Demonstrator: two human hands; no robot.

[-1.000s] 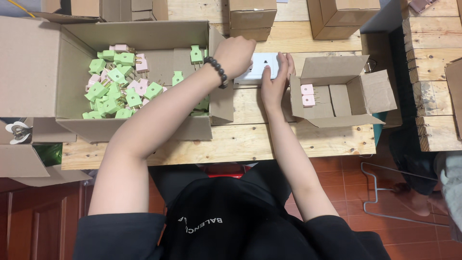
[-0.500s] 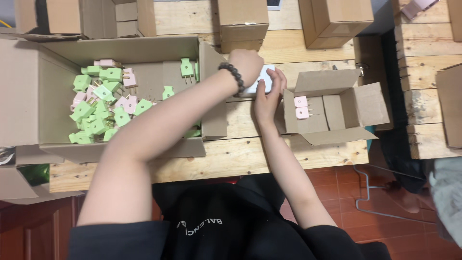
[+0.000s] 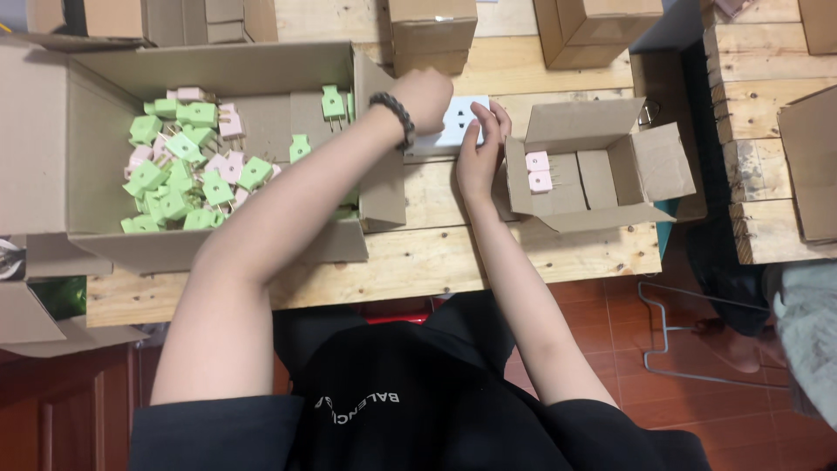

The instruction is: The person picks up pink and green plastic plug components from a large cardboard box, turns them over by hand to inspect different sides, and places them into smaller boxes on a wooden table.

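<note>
Both hands (image 3: 453,122) unmoved on white socket (image 3: 459,125)

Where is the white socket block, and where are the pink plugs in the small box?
white socket block (image 3: 457,131), head view, its top face.
pink plugs (image 3: 539,172), head view, between the two.

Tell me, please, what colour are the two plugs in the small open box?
Pale pink plugs, seen in the head view, inside the small box.

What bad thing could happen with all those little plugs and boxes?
The small open box sits near the wooden table's edge, beside the right hand; a nudge might tip it off. The left hand reaches across the big box's flap and could snag it, jostling the green and pink plugs.
</note>
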